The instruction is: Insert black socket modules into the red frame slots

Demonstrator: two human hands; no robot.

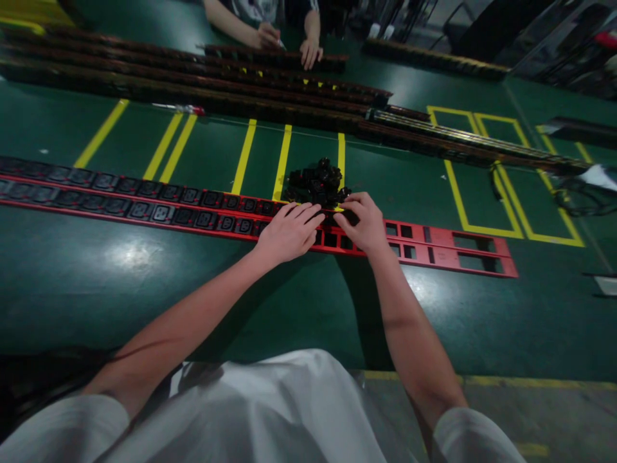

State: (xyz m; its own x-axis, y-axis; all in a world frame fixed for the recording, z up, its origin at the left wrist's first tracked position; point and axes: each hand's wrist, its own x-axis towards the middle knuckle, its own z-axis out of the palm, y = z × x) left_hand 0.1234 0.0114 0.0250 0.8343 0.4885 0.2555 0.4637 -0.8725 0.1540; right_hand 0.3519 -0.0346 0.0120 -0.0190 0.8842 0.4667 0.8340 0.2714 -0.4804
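Observation:
A long red metal strip [441, 247] with two rows of cut-outs lies across the green table. Black sockets [205, 219] fill its left part, while square holes show to the right. Fingers stretched out, my left hand [292, 233] rests over the strip where the filled sockets end. Just right of it, my right hand [364, 222] bends its thumb and fingers together at the upper row, close to a dark piece that I cannot make out clearly. A heap of loose black sockets [318, 180] lies right behind both hands.
Dark long strips [193, 83] lie in rows behind, with a red-handled screwdriver [190, 110] before them. Across the table are a co-worker's hands [311, 53], one holding a pen-like tool. Black cables [585, 196] lie at the right, among yellow tape lines [456, 193].

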